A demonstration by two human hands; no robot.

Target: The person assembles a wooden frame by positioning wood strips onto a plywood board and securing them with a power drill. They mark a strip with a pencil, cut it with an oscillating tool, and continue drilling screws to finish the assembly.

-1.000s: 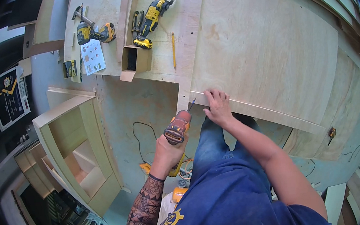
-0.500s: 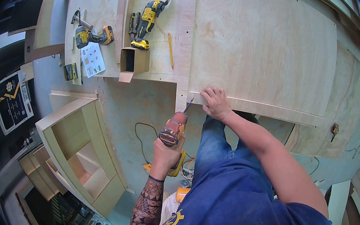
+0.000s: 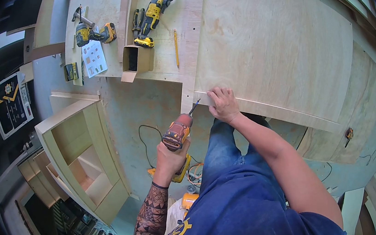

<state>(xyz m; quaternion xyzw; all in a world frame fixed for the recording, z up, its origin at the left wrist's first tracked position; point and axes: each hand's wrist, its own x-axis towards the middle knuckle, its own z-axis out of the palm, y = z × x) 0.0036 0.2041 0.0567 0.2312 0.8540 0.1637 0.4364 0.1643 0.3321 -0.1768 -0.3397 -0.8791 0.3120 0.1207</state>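
My left hand [image 3: 172,158] is wrapped round the handle of a cordless drill [image 3: 178,131], pointed up and to the right. Its thin bit [image 3: 195,106] reaches the left end of a narrow wooden strip [image 3: 285,118], which runs along the near edge of a large plywood panel [image 3: 273,47]. Just right of the bit, my right hand [image 3: 224,105] grips the strip, fingers bent over its top and the thumb low on its front face.
Beyond the panel's left edge lie a pencil [image 3: 176,48], a yellow multi-tool [image 3: 152,19], an open cardboard box [image 3: 137,62], an impact driver [image 3: 88,34] and a hammer [image 3: 85,20]. A wooden cabinet frame [image 3: 83,157] stands at left. Cables [image 3: 150,129] trail on the floor.
The whole view has shifted slightly. The drill stays with its bit at the strip's left end, and my right hand keeps its place on the strip.
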